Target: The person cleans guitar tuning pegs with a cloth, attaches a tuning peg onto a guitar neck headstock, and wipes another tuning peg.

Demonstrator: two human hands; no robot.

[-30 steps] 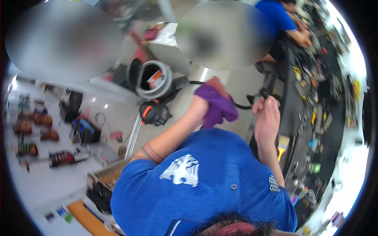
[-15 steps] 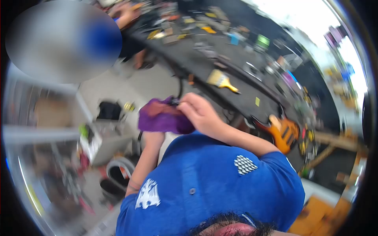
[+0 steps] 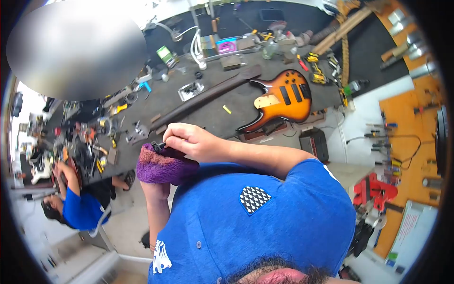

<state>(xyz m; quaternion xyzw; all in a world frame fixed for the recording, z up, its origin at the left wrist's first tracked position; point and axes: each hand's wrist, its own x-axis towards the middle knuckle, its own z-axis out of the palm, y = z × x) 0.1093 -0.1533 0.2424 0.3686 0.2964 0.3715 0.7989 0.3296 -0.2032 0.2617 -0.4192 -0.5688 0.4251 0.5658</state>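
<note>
A purple cloth [image 3: 163, 170] with a brownish patch is draped over my left hand [image 3: 155, 189], whose fingers it hides; only the wrist and back edge show below. On top of the cloth sits a small black hardware part [image 3: 157, 147], too small to name exactly. My right hand [image 3: 191, 142] is closed in a pinch at this part, thumb and forefinger together at its edge. Beyond my hands, on the dark bench, lies a sunburst electric bass body [image 3: 287, 97] with black pickups and a bare wood neck pocket. A long dark neck [image 3: 203, 102] lies separate beside it.
A small tray of parts [image 3: 191, 91] and a yellow strip [image 3: 227, 109] lie on the bench [image 3: 208, 120]. A yellow-black drill [image 3: 316, 71] stands farther right. A red vise [image 3: 373, 191] is at my right. A co-worker in blue [image 3: 85, 208] sits at the left.
My view and body have swung to the right, bringing the bass body into the middle and the co-worker to the lower left. Both hands keep the cloth and black part together.
</note>
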